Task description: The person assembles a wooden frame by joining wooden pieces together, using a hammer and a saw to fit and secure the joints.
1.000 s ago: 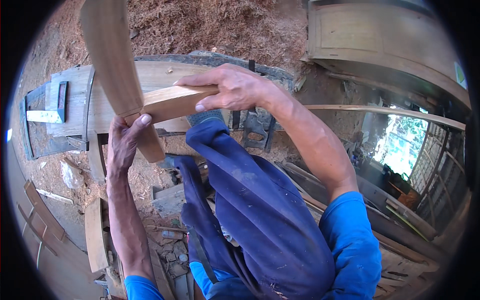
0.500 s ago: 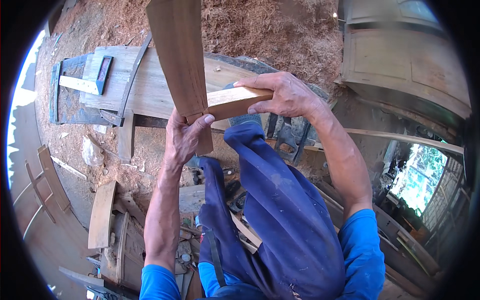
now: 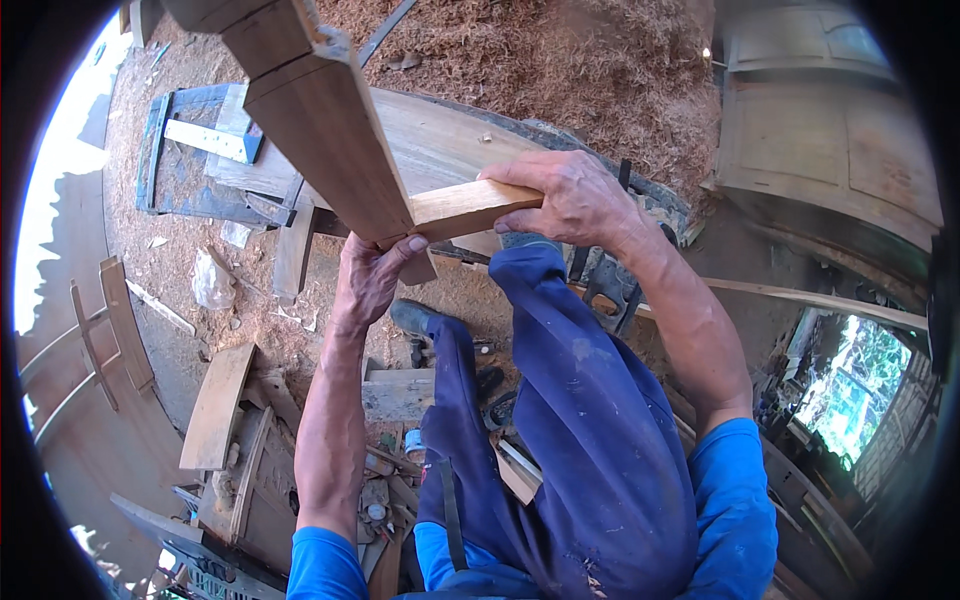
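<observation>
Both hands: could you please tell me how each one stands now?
Left hand: closed, holding the long board near the short block.
Right hand: closed, holding the short block.

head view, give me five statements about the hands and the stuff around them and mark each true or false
1. The left hand grasps the wood where the long board meets the short block. True.
2. The right hand is clear of all wood. False: it grips the short block.
3. A square lies left of the long board. True.
4. Both sleeves are red. False: the sleeves are blue.
5. Trousers cover the person's legs. True.
</observation>
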A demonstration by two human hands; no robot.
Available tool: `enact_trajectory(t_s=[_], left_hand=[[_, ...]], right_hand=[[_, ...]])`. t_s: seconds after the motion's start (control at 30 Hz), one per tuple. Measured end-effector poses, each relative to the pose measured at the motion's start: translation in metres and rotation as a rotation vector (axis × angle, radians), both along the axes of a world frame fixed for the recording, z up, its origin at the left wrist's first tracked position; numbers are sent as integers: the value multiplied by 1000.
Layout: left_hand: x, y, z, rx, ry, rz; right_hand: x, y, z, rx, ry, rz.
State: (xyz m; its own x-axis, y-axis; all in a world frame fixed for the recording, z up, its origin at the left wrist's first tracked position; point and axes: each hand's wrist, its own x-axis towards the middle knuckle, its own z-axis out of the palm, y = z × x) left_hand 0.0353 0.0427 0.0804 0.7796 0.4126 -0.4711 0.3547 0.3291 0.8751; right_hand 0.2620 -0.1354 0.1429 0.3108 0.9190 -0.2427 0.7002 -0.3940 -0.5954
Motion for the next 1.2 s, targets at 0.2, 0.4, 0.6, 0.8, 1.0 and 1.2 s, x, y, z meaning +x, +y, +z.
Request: enact_trajectory(t_s=[0.2, 0.4, 0.6, 0.8, 1.0, 1.2], left_hand=[[9, 13, 12, 82, -49, -45], [49, 17, 33, 102, -129, -114], [63, 47, 33, 164, -297, -151], [73, 26, 53, 60, -267, -116], [37, -8, 18, 231, -138, -146], [13, -45, -10, 152, 102, -198]], right_hand=[[2, 11, 17, 14, -7, -32], [11, -6, 42, 48, -72, -68], [0, 8, 52, 158, -106, -184], [0, 0, 64, 97, -37, -213], [-40, -24, 37, -25, 186, -303], [-65, -46, 20, -208, 350, -358]])
